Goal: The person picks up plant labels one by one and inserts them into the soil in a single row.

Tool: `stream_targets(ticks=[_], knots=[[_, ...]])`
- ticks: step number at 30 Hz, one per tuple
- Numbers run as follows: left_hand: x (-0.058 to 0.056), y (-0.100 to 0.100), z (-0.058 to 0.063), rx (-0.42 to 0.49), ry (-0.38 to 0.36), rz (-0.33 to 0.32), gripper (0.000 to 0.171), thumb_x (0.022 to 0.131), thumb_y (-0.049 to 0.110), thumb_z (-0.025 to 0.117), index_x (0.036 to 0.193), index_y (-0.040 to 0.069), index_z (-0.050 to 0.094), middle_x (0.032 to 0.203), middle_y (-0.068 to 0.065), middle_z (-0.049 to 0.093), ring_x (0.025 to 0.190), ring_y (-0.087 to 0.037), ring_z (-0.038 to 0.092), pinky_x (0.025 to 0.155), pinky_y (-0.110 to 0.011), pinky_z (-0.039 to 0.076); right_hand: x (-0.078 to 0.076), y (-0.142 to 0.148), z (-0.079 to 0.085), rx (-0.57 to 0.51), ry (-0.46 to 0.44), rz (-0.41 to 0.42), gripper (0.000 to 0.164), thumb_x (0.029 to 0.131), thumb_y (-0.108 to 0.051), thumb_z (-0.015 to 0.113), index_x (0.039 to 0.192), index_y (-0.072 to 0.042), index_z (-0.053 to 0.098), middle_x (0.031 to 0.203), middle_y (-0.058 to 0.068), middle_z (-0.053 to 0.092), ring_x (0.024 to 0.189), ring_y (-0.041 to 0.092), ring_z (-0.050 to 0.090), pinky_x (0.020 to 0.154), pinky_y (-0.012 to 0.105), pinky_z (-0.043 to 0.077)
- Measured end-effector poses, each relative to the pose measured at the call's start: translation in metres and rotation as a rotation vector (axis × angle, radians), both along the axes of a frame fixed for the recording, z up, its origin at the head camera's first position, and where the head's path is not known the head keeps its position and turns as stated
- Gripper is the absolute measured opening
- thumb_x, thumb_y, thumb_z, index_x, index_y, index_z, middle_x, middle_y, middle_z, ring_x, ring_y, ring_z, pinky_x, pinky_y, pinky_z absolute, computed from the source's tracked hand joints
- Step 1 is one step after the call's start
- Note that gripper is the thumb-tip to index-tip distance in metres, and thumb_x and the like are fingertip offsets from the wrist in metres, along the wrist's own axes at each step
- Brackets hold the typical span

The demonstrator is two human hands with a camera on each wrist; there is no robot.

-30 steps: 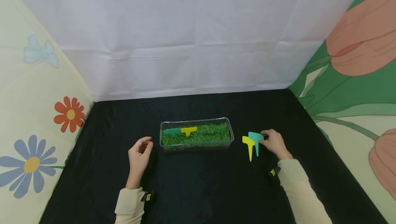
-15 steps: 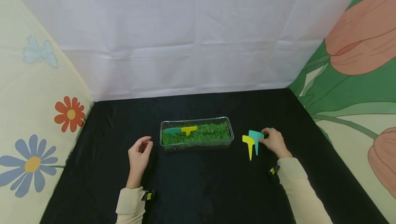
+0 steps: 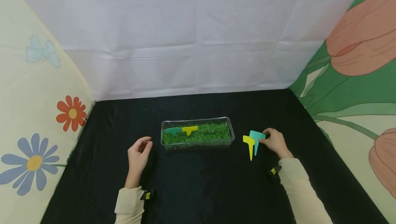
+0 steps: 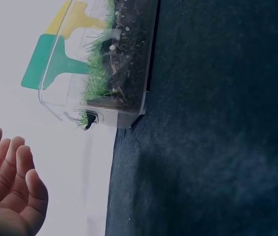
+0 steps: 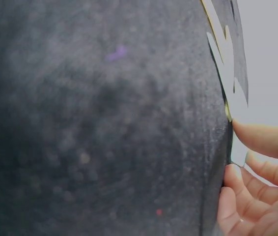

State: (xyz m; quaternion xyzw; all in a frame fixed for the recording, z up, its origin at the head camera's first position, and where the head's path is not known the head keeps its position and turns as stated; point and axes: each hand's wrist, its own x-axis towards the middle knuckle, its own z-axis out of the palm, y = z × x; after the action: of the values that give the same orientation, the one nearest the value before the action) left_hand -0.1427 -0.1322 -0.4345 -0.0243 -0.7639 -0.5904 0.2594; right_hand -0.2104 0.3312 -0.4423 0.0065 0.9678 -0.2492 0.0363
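Thumb and fingers of my right hand (image 3: 274,143) pinch the right edge of a teal T-shaped plant label (image 3: 256,136), at the right of the black cloth. A yellow plant label (image 3: 249,143) lies against its left side, stem toward me. In the right wrist view the labels appear edge-on, the pinched label's end (image 5: 238,153) between thumb and fingers. My left hand (image 3: 138,155) holds nothing, fingers loosely bent, left of a clear plastic box (image 3: 195,118) of grass. Another teal label (image 3: 172,131) and another yellow label (image 3: 189,130) stand in that grass.
Dark soil (image 4: 122,64) shows through the box wall in the left wrist view. Black cloth (image 3: 198,186) covers the table. A white sheet (image 3: 195,35) hangs behind, with flower-printed cloths (image 3: 31,114) at both sides.
The pinched teal label has tilted slightly, its stem tip swinging a little to the left. The left hand and the box stay in place.
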Motion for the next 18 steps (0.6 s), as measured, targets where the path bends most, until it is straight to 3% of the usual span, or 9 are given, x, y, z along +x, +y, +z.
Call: stream_targets(ticks=[12, 18], knots=[[0.0003, -0.0012, 0.0, 0.007, -0.008, -0.032, 0.01, 0.081, -0.012, 0.058, 0.09, -0.016, 0.061, 0.078, -0.025, 0.061, 0.066, 0.0, 0.053, 0.059, -0.01, 0.042, 0.0004, 0.0022, -0.0005, -0.062, 0.003, -0.017, 0.033, 0.083, -0.009, 0.063, 0.106, 0.012, 0.053, 0.098, 0.03, 0.054, 0.083, 0.037, 0.054, 0.069, 0.046, 0.045], [0.0003, -0.0015, -0.0001, 0.006, 0.002, -0.04, 0.009, 0.08, -0.013, 0.058, 0.089, -0.016, 0.061, 0.077, -0.025, 0.061, 0.065, -0.002, 0.054, 0.058, -0.01, 0.042, 0.0006, 0.0031, -0.0011, -0.09, 0.045, -0.044, 0.024, 0.086, -0.005, 0.057, 0.103, 0.012, 0.056, 0.095, 0.028, 0.056, 0.082, 0.037, 0.055, 0.067, 0.045, 0.046]])
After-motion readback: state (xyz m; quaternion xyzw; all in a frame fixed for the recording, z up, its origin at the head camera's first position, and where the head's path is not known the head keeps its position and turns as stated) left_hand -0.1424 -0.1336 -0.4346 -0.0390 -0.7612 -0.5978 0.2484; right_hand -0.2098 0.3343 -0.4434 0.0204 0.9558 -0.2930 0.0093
